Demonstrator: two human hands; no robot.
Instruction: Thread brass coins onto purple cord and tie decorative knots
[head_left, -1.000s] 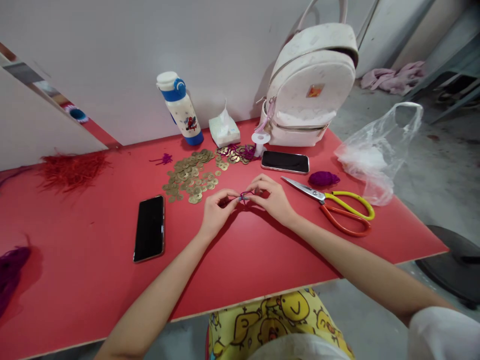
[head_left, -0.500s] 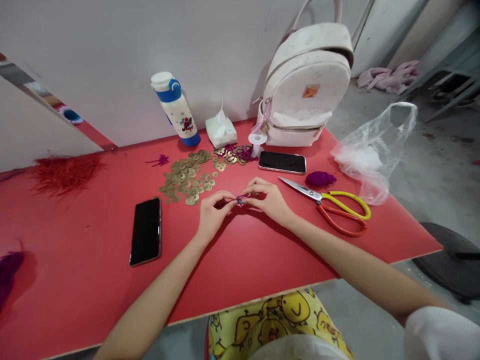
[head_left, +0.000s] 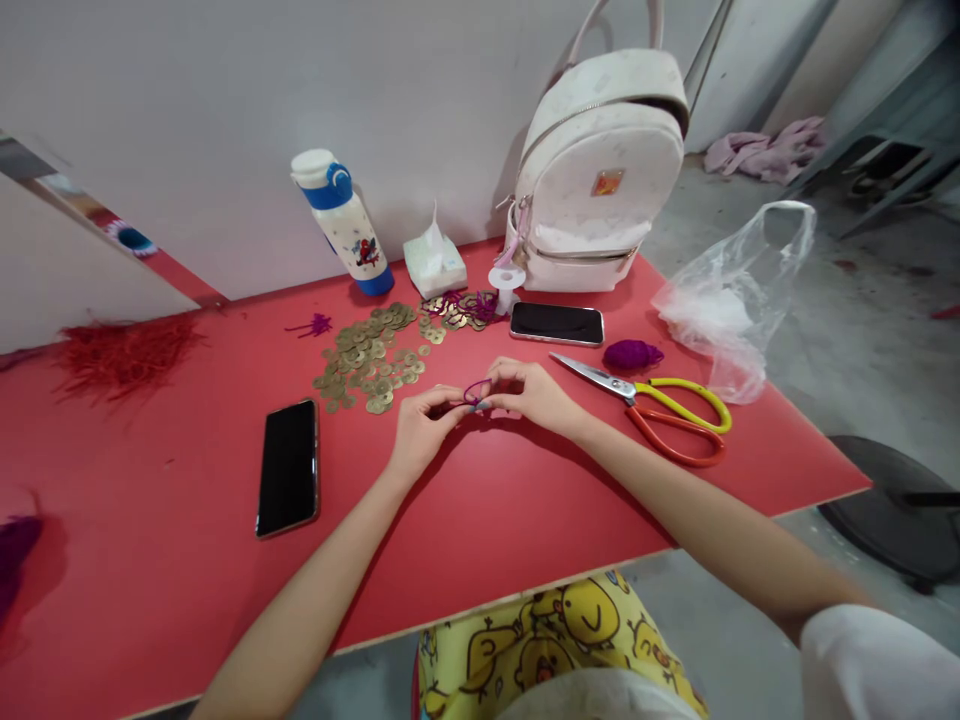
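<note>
My left hand (head_left: 421, 430) and my right hand (head_left: 534, 395) meet over the red table (head_left: 487, 520), fingertips pinched together on a short loop of purple thread (head_left: 474, 392). Just beyond the hands lies a spread of brass coins (head_left: 371, 358) with holes. Some coins tangled with purple thread (head_left: 461, 306) lie further back beside a small white spool (head_left: 507, 282). A ball of purple yarn (head_left: 632, 354) rests right of the hands, next to scissors (head_left: 660, 415) with a yellow and an orange handle.
A black phone (head_left: 288, 466) lies left of my arm, a second phone (head_left: 556, 323) behind the hands. At the wall stand a blue-and-white bottle (head_left: 343, 222), a tissue pack (head_left: 435, 262) and a white backpack (head_left: 600, 170). Red threads (head_left: 124, 350) lie far left, a plastic bag (head_left: 731, 300) at the right edge.
The hands stay pinched on the purple thread and its loop now stands up a little more between them. The view has shifted slightly, so everything sits a bit further left.
</note>
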